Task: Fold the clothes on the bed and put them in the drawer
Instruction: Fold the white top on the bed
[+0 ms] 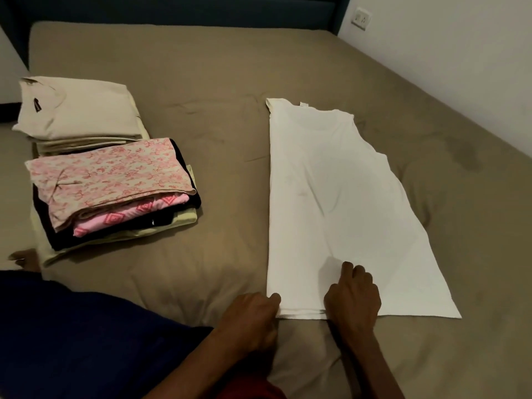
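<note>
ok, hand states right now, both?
Left hand: pinching the near-left hem corner of the white shirt.
Right hand: fingers curled on the shirt's hem; grip cannot be told.
</note>
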The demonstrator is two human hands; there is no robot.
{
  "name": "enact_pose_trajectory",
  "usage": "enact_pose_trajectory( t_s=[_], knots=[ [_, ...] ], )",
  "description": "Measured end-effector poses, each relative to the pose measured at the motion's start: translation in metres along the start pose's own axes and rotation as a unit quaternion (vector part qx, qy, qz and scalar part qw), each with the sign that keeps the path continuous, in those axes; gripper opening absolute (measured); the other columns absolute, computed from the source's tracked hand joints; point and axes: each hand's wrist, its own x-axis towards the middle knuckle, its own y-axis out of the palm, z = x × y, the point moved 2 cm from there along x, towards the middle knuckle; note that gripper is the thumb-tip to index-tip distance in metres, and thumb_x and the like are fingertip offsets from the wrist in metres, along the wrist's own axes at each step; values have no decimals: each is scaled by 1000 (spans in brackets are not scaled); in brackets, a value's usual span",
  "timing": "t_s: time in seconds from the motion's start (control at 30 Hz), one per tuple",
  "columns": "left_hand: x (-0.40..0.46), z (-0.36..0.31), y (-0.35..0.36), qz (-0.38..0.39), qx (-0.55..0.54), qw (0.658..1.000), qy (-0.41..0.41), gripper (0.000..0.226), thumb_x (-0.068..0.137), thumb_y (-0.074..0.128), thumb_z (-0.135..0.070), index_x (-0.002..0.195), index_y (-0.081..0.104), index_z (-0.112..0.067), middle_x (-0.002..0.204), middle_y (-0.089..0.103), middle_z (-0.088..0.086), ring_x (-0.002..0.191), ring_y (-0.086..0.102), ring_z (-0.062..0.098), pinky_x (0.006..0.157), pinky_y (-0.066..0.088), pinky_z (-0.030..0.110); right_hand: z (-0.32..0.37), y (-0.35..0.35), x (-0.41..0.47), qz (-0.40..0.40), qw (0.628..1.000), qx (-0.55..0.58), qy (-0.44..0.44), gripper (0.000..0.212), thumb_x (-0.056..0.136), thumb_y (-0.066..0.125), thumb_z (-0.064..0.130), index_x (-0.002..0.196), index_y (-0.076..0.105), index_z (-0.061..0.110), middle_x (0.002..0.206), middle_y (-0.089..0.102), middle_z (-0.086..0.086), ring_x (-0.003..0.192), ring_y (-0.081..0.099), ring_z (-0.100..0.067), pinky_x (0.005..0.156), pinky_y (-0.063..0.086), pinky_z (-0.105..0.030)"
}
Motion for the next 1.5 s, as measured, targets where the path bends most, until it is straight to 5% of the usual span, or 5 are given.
enact_pose_trajectory(
  t_s=[0.13, 0.27, 0.4, 1.0, 1.5],
  knots=[
    [18, 10, -10, -195, -93, 976, 0, 15, 77, 50, -36, 88, 51, -26, 74, 64, -7, 64, 58, 17, 60, 50, 35, -2, 1, 21, -22, 998, 48, -16, 52, 62, 49, -2, 112, 66, 1, 104, 64, -17, 82, 59, -37, 65, 48, -40],
    [77, 19, -11, -272, -79, 958, 35, 32, 80, 55, -30, 110, 60, -22, 104, 64, -5, 98, 64, 19, 75, 56, 36, 10, 17, 81, 15, 977, 212, -16, 49, 83, 59, -8, 129, 62, 8, 124, 66, -10, 109, 61, -32, 85, 54, -43],
    [142, 45, -16, -243, -34, 969, 35, 57, 92, 46, -40, 140, 55, -11, 147, 54, 11, 148, 36, 31, 116, 40, 46, 29, 52, 175, 45, 940, 334, 48, 28, 98, 60, 11, 125, 63, 12, 113, 71, -4, 104, 66, -28, 89, 53, -42],
    [275, 153, -57, -233, -15, 972, -29, 88, 96, 33, -76, 163, 19, -21, 171, 11, 1, 158, 0, 15, 127, 2, 40, 86, 150, 394, 87, 956, 248, 134, 7, 93, 63, 25, 96, 70, 23, 100, 72, 3, 94, 67, -24, 71, 40, -31],
    [275, 154, -62, -192, -55, 979, -40, 98, 89, 34, -86, 164, 12, -26, 172, 6, 0, 158, -5, 13, 127, 2, 44, 122, 155, 371, 195, 956, 142, -167, 80, 105, 21, 63, 166, 5, 14, 174, 0, -3, 159, 0, -15, 129, 4, -40]
  ],
)
